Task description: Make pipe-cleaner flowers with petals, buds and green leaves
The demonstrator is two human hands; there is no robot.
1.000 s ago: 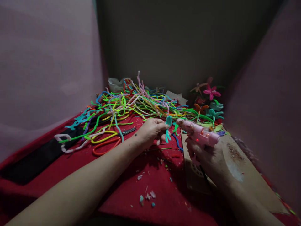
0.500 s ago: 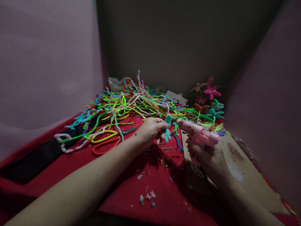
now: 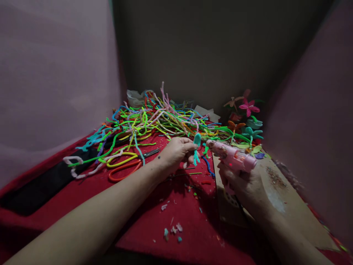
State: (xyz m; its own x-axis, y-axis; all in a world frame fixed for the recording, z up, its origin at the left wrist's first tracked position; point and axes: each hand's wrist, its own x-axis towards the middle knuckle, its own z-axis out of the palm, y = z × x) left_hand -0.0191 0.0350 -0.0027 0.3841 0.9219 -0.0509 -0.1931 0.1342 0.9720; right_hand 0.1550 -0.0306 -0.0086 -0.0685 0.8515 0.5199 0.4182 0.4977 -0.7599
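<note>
In the head view, you are working over a red cloth [image 3: 149,235] in dim light, both hands occupied. Your left hand [image 3: 178,152] is pinching a small turquoise piece [image 3: 197,140] between thumb and fingers, its rounded loop pointing up and its forked ends hanging below. Your right hand [image 3: 249,186] is gripping a pink glue gun [image 3: 234,158], its nozzle facing the piece but sitting just apart from it, while a red light is glowing on its side.

The turquoise piece is already showing a bent, rounded form, so its shaping appears at least partly done. It is not joined to any of the flowers, and whether it is carrying glue cannot be told. Beyond the gun, a pink flower [image 3: 249,107], an orange flower [image 3: 235,126] and a turquoise flower [image 3: 250,133] are standing with their petals formed, looking largely complete.

A tangled heap of fuzzy stems [image 3: 165,121] is spreading across the back, much of it apparently unshaped. Scissors [image 3: 151,152] are lying beside your left forearm, out of your grasp. A blue strand [image 3: 209,167] is resting between your hands, clippings [image 3: 179,227] are dotting the cloth nearer you, and a brown board [image 3: 300,213] is lying beneath your right arm.
</note>
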